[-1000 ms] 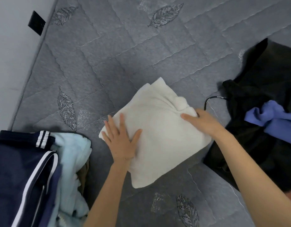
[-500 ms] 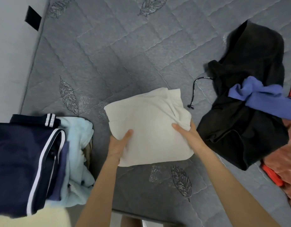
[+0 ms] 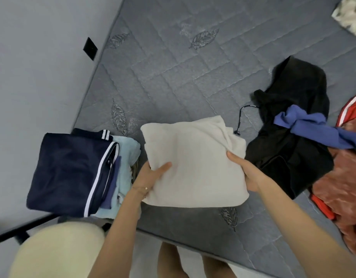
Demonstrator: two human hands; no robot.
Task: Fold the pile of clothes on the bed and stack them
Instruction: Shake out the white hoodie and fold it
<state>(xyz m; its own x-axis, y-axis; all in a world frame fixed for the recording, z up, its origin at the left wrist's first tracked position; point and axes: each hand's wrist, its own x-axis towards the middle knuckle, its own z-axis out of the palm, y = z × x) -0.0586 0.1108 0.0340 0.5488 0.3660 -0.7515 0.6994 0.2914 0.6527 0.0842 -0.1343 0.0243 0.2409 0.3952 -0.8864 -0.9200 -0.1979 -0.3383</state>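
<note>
The left hand (image 3: 151,175) and right hand (image 3: 247,173) pinch the cream bundle's (image 3: 193,155) sides in curled fingers — its bunched corner could spill open short of the navy stack (image 3: 68,173).

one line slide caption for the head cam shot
Left hand and right hand hold a folded cream garment over the mattress, beside the navy-topped stack.

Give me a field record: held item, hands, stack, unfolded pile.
held item: folded white garment
left hand: grips its left edge, thumb on top
right hand: grips its right edge, thumb on top
stack: navy garment atop light blue garment, at left
unfolded: black garment, blue garment across it, red garment, at right
surface: grey mattress
</note>
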